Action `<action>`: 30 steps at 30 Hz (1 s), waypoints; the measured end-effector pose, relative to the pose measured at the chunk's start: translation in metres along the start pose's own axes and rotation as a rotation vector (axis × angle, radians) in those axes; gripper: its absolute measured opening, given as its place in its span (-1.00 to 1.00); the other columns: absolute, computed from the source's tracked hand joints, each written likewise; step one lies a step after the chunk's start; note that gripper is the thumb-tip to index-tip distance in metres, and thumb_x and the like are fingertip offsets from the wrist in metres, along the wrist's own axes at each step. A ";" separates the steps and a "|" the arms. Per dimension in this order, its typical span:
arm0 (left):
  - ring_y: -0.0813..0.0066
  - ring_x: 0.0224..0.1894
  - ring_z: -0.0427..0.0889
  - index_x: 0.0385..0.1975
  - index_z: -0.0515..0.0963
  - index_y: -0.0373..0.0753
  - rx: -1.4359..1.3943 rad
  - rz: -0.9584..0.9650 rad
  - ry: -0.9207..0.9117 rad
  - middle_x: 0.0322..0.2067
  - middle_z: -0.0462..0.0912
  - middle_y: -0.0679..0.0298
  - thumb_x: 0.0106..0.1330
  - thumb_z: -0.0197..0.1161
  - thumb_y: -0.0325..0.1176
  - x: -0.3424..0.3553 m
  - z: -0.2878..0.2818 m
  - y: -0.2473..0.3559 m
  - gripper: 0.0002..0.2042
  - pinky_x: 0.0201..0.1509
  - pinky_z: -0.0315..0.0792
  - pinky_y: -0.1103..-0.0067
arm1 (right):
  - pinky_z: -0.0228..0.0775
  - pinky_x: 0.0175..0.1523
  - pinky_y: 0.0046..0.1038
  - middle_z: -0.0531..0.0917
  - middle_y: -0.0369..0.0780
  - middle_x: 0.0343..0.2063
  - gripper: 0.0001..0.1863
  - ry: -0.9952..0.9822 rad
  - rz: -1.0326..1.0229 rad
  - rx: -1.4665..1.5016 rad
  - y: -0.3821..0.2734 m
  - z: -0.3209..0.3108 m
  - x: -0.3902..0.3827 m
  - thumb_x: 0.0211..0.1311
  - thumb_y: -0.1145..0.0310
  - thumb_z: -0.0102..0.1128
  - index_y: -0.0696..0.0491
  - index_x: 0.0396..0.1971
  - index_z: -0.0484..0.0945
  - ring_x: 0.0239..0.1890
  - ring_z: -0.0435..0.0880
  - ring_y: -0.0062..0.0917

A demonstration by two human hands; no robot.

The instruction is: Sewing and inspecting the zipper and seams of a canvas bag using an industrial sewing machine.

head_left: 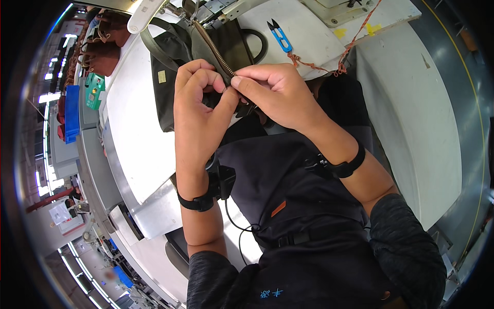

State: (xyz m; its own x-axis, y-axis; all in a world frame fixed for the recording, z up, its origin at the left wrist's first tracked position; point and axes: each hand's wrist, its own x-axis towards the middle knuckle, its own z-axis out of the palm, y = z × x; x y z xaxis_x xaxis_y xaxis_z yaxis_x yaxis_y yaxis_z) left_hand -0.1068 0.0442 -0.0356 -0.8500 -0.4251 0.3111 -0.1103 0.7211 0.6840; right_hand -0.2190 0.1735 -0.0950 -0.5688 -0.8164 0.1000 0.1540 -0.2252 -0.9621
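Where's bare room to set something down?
White tabletop left of the dark bag; pale surface right of the right forearm. Crowded: the zipper, where left hand and right hand meet, and the blue snips with orange cord.

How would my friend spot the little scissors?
Find the white table, then look past the right hand, right of the dark bag. The scissors lie there, dark blades pointing away; their bright blue body sets them apart from the bag.
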 end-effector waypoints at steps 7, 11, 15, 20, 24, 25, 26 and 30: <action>0.58 -0.09 0.47 -0.45 0.38 -0.25 -0.068 0.017 0.024 -0.05 0.52 0.24 0.23 0.39 -0.68 -0.004 -0.001 -0.006 -0.73 0.00 0.41 0.66 | 0.51 -0.24 -0.65 0.75 -0.28 -0.39 -0.75 0.055 -0.043 -0.017 0.010 0.001 0.004 0.50 0.40 0.26 0.29 -0.07 0.73 -0.37 0.63 -0.75; 0.64 -0.20 0.53 -0.47 0.35 -0.26 -0.373 -0.121 0.045 -0.17 0.61 0.26 0.29 0.41 -0.66 -0.010 -0.006 -0.011 -0.70 -0.09 0.45 0.69 | 0.52 -0.22 -0.64 0.77 -0.25 -0.37 -0.75 0.073 -0.007 0.006 0.013 -0.005 0.002 0.51 0.40 0.24 0.29 -0.09 0.73 -0.36 0.64 -0.73; 0.68 -0.22 0.58 -0.28 0.56 -0.30 -0.414 -0.222 0.173 -0.20 0.67 0.31 0.38 0.39 -0.61 -0.015 -0.012 -0.010 -0.88 -0.14 0.50 0.71 | 0.50 -0.25 -0.64 0.76 -0.24 -0.41 -0.74 0.060 -0.002 0.102 0.013 -0.005 0.003 0.45 0.36 0.23 0.26 -0.14 0.74 -0.38 0.66 -0.71; 0.62 -0.27 0.62 0.02 0.68 -0.30 -0.048 -0.068 0.136 -0.24 0.69 0.30 0.30 0.47 -0.58 -0.020 -0.010 -0.003 -0.70 -0.18 0.53 0.66 | 0.50 -0.23 -0.65 0.76 -0.25 -0.42 -0.73 0.042 0.002 0.117 0.011 -0.003 0.004 0.50 0.33 0.23 0.26 -0.14 0.74 -0.38 0.65 -0.72; 0.62 -0.39 0.60 -0.18 0.76 -0.31 0.018 -0.026 0.175 -0.30 0.74 0.29 0.29 0.47 -0.56 -0.020 -0.002 -0.005 -0.86 -0.29 0.49 0.66 | 0.48 -0.16 -0.59 0.72 -0.27 -0.41 -0.69 0.034 0.000 0.059 0.007 -0.001 0.004 0.58 0.30 0.15 0.28 -0.16 0.71 -0.37 0.59 -0.69; 0.63 -0.40 0.60 -0.20 0.76 -0.32 0.021 -0.038 0.180 -0.30 0.74 0.29 0.30 0.46 -0.56 -0.020 -0.002 -0.006 -0.88 -0.30 0.48 0.66 | 0.47 -0.17 -0.59 0.72 -0.28 -0.40 -0.69 0.041 0.010 0.047 0.006 -0.001 0.004 0.58 0.30 0.15 0.28 -0.16 0.71 -0.37 0.59 -0.69; 0.63 -0.41 0.59 -0.22 0.77 -0.32 0.017 -0.032 0.192 -0.31 0.74 0.30 0.31 0.45 -0.56 -0.020 -0.001 -0.007 -0.91 -0.31 0.47 0.67 | 0.47 -0.17 -0.59 0.72 -0.28 -0.40 -0.69 0.043 0.016 0.042 0.005 -0.001 0.003 0.58 0.30 0.16 0.28 -0.17 0.71 -0.37 0.58 -0.69; 0.66 -0.41 0.59 -0.22 0.76 -0.31 -0.125 -0.084 0.202 -0.32 0.74 0.32 0.33 0.45 -0.54 -0.020 0.001 -0.011 -0.91 -0.33 0.45 0.68 | 0.46 -0.19 -0.58 0.73 -0.30 -0.39 -0.70 0.047 -0.026 -0.066 0.006 -0.007 0.005 0.57 0.30 0.18 0.24 -0.15 0.73 -0.38 0.57 -0.71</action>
State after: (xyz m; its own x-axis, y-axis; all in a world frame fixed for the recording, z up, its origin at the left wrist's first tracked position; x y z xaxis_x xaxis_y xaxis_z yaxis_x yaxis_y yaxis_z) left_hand -0.0895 0.0453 -0.0496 -0.7190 -0.5906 0.3664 -0.1010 0.6104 0.7856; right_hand -0.2267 0.1718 -0.1019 -0.6096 -0.7844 0.1145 0.0861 -0.2091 -0.9741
